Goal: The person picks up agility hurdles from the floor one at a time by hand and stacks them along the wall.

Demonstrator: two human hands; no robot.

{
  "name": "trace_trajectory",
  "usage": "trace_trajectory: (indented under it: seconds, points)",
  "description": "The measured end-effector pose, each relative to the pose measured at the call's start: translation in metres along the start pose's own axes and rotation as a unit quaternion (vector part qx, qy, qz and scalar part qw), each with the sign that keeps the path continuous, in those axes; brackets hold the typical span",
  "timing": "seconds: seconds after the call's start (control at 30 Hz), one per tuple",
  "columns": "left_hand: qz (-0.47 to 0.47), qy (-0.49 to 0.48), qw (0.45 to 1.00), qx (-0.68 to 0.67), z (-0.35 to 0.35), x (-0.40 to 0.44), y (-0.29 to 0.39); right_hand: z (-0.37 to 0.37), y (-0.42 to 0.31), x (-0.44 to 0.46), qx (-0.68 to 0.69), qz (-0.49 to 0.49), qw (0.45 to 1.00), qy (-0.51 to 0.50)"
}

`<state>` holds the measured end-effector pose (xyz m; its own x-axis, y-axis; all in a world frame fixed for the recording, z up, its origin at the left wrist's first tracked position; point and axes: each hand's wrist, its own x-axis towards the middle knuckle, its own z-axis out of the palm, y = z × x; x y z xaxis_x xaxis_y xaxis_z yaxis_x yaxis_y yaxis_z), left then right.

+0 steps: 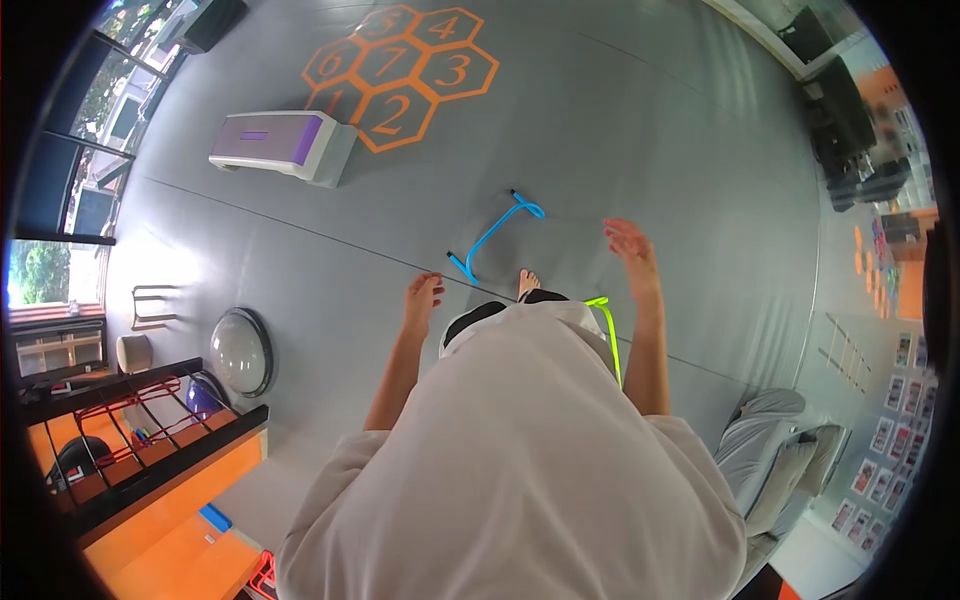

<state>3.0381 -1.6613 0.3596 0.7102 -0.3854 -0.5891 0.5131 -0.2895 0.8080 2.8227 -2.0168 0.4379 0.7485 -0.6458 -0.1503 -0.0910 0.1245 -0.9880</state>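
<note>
One blue frame (491, 232) lies apart, between left fingers (432, 283) and right fingers (624, 231), both released.

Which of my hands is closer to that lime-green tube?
Right. Your right hand appears just above the top end of the lime-green tube in view; your left hand is well to its left, on your body's other side.
</note>
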Motion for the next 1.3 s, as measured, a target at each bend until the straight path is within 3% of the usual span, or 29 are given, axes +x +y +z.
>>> trace_trajectory:
  seconds: [0.27, 0.53, 0.63, 0.77, 0.97, 1.13, 1.3]
  points:
    - [-0.014, 0.076, 0.997, 0.014, 0.049, 0.014, 0.031, -0.048, -0.013, 0.135, -0.079, 0.063, 0.993, -0.065]
    - [-0.08, 0.115, 0.99, 0.026, 0.023, 0.052, 0.022, -0.002, 0.013, 0.167, -0.018, 0.11, 0.988, -0.103]
    - [-0.094, 0.114, 0.988, 0.042, 0.011, 0.083, 0.036, 0.02, 0.006, 0.17, -0.005, 0.139, 0.98, -0.144]
    - [-0.1, 0.105, 0.987, 0.067, 0.003, 0.136, 0.072, 0.039, 0.02, 0.2, -0.002, 0.189, 0.975, -0.119]
    - [-0.067, 0.067, 0.989, 0.11, -0.027, 0.233, 0.099, 0.062, 0.093, 0.272, -0.088, 0.3, 0.946, -0.089]
    - [-0.221, 0.028, 0.956, 0.189, -0.065, 0.323, 0.079, 0.085, 0.181, 0.308, -0.144, 0.447, 0.882, -0.035]
    - [-0.342, -0.005, 0.903, 0.261, -0.106, 0.438, 0.026, 0.103, 0.257, 0.311, -0.075, 0.542, 0.837, 0.017]
